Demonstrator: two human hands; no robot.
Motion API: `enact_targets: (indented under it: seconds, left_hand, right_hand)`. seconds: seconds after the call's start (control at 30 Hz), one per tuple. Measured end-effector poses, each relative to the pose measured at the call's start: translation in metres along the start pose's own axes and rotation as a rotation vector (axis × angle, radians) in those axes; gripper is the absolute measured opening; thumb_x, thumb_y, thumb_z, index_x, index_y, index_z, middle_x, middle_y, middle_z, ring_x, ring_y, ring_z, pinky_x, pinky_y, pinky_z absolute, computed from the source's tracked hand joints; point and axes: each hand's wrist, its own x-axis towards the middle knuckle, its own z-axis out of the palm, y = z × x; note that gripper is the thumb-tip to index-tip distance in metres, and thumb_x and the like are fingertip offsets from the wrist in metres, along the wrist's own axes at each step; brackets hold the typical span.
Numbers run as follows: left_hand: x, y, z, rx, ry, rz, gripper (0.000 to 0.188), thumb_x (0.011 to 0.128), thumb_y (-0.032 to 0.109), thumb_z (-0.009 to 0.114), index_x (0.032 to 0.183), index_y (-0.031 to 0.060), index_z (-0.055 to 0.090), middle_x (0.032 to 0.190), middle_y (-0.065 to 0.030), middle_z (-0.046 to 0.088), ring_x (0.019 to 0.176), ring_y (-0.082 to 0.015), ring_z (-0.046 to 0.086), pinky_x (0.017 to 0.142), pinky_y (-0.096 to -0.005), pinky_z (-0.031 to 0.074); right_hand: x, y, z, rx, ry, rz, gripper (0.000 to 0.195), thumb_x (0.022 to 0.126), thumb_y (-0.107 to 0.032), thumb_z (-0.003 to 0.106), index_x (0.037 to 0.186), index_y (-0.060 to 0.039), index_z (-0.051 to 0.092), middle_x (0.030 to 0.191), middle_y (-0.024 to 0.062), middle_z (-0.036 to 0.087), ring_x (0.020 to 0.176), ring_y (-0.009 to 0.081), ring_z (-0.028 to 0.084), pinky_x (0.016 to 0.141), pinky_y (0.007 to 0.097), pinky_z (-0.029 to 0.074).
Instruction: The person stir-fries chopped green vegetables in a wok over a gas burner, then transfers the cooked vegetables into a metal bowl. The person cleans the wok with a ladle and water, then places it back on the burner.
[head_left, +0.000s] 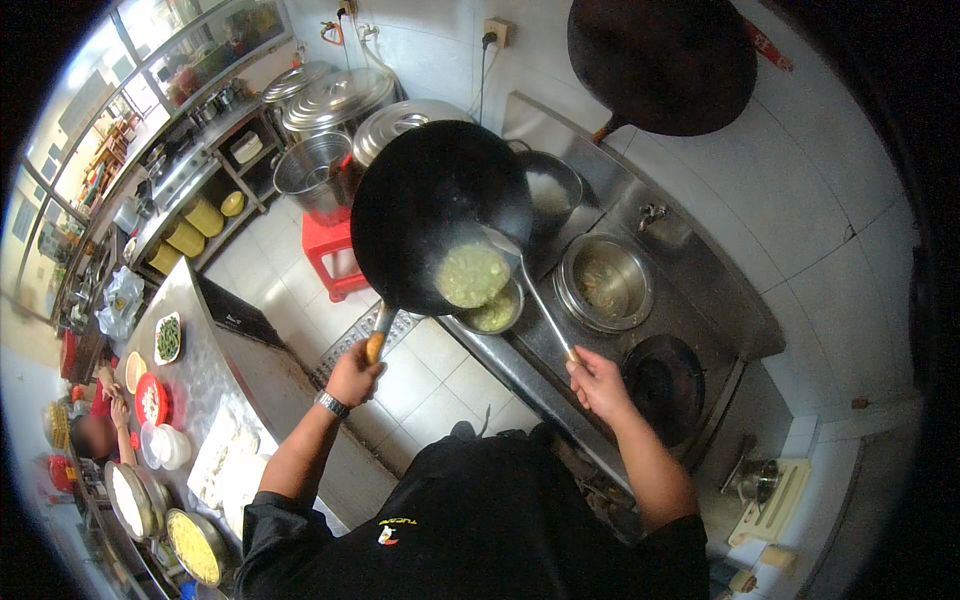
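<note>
My left hand (355, 376) grips the wooden-ended handle (379, 337) of a large black wok (435, 195), held tilted above the stove's front edge. Greenish-yellow food with liquid (472, 275) lies at the wok's lower rim. Just below that rim is a metal bowl (517, 306) with similar food (495, 311) in it; the wok hides part of the bowl. In my right hand (598, 383) is the long handle of a metal wok spatula (545, 304). Its blade reaches into the wok beside the food.
On the steel stove (517, 360) stand a metal pot (604, 281) and a dark burner ring (664, 390). A second wok (664, 64) hangs on the wall. Lidded stockpots (337, 97) and a red stool (330, 251) are beyond. At left, a person (97, 427) sits by a worktable (202, 352) holding dishes.
</note>
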Motion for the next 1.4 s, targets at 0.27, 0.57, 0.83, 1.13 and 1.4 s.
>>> enact_targets:
  seconds: [0.27,0.57,0.83,1.13,1.4]
  left_hand:
    - [0.0,-0.001,0.001,0.022,0.027,-0.011,0.049,0.086,0.008,0.065,0.13,-0.002,0.045,0.093,-0.0106,0.066,0.063,-0.0128,0.06,0.055,-0.028,0.049]
    - [0.007,-0.015,0.001,0.19,0.093,0.085,0.055,0.085,0.014,0.067,0.132,-0.0027,0.045,0.099,-0.0183,0.068,0.079,-0.0208,0.067,0.071,-0.0333,0.053]
    - [0.005,-0.008,0.002,0.216,0.123,0.165,0.054,0.084,0.011,0.066,0.132,-0.0024,0.045,0.102,-0.0214,0.067,0.091,-0.0248,0.069,0.08,-0.0344,0.053]
    - [0.006,-0.014,0.001,0.343,0.216,0.332,0.049,0.082,0.01,0.065,0.127,0.003,0.049,0.092,-0.0233,0.066,0.083,-0.0314,0.068,0.075,-0.0387,0.052]
    - [-0.004,0.003,0.001,0.388,0.216,0.368,0.049,0.081,0.01,0.066,0.127,0.0003,0.049,0.092,-0.0225,0.066,0.081,-0.0315,0.068,0.075,-0.0379,0.052]
  right_hand:
    - [0.0,0.014,-0.001,0.016,0.004,0.038,0.045,0.094,-0.025,0.06,0.134,-0.0075,0.051,0.066,-0.001,0.052,0.046,0.0056,0.044,0.039,0.0214,0.036]
    - [-0.014,0.012,0.003,-0.024,-0.021,0.069,0.045,0.094,-0.022,0.06,0.134,-0.0047,0.05,0.066,-0.0005,0.053,0.046,0.0059,0.045,0.04,0.0214,0.036]
    - [-0.024,0.012,-0.002,-0.022,-0.031,0.065,0.05,0.093,-0.021,0.061,0.138,-0.0048,0.046,0.067,0.0002,0.054,0.046,0.0068,0.045,0.04,0.0229,0.037]
    - [-0.006,0.003,0.009,-0.252,0.052,-0.034,0.049,0.092,-0.024,0.062,0.134,-0.0026,0.05,0.077,0.0047,0.063,0.056,0.0115,0.055,0.053,0.0251,0.047]
    - [-0.028,-0.024,0.018,-0.556,0.146,-0.366,0.044,0.09,-0.023,0.062,0.127,-0.0013,0.055,0.103,0.0209,0.067,0.093,0.0336,0.066,0.079,0.0398,0.052]
